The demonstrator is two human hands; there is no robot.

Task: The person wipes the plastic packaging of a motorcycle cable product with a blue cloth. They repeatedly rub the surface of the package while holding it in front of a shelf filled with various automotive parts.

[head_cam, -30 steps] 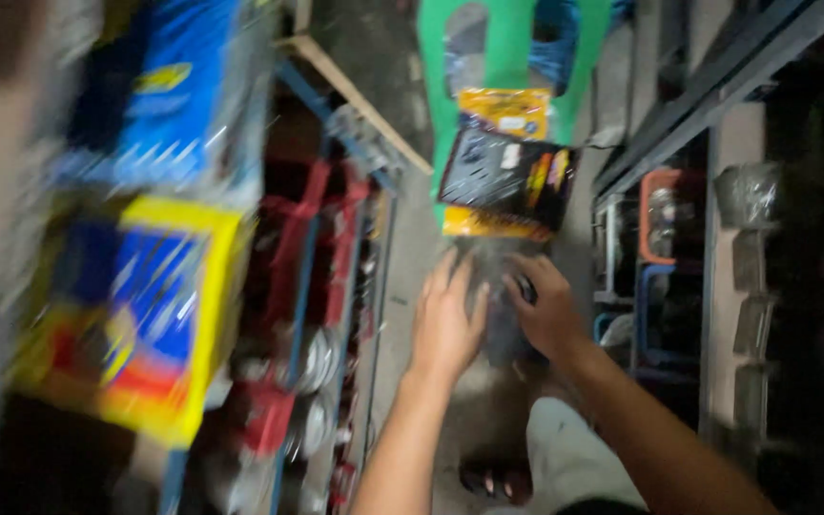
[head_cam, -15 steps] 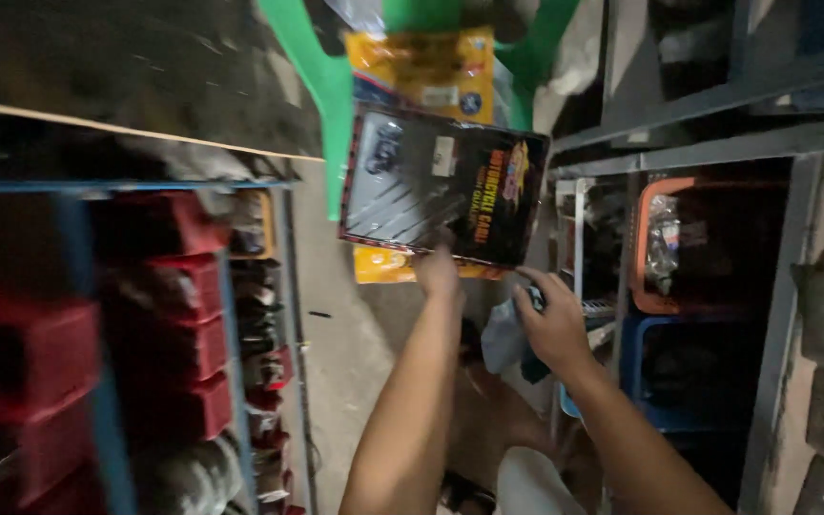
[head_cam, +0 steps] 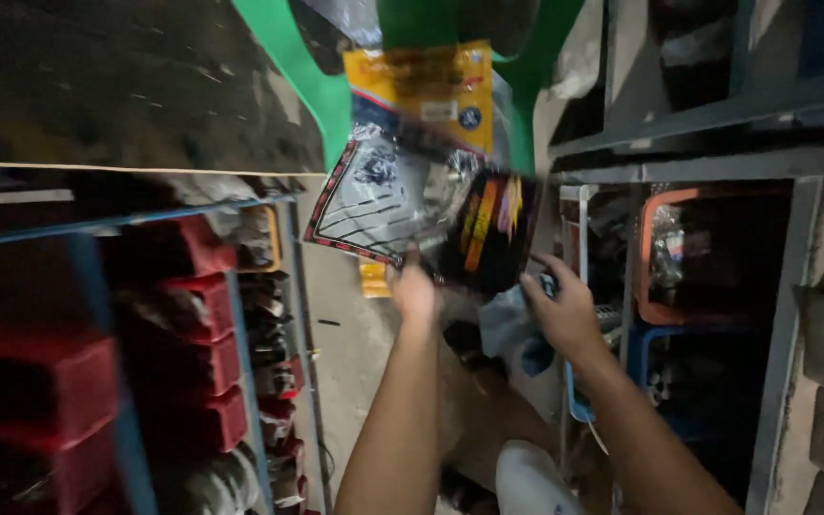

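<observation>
In the head view, the left hand point(head_cam: 415, 291) sat just below the centre of the frame, its fingers closed on the lower edge of a flat black packet point(head_cam: 422, 215) with a red border and orange print, held up and tilted so it filled the upper middle. The packet was blurred. Behind it, higher in the frame, a yellow packet point(head_cam: 422, 91) lay against a green plastic chair point(head_cam: 298, 76).

The right hand point(head_cam: 565, 315) was right of centre, apart from the black packet, fingers curled around a small dark object point(head_cam: 546, 283) too unclear to identify; how tightly it was gripped could not be told. Just below and left of that hand lay pale blue cloth point(head_cam: 512, 329).

Red bins point(head_cam: 193, 315) lined the blue shelving on the left side. An orange bin point(head_cam: 679, 257) sat in the grey metal rack point(head_cam: 774, 381) on the right.
</observation>
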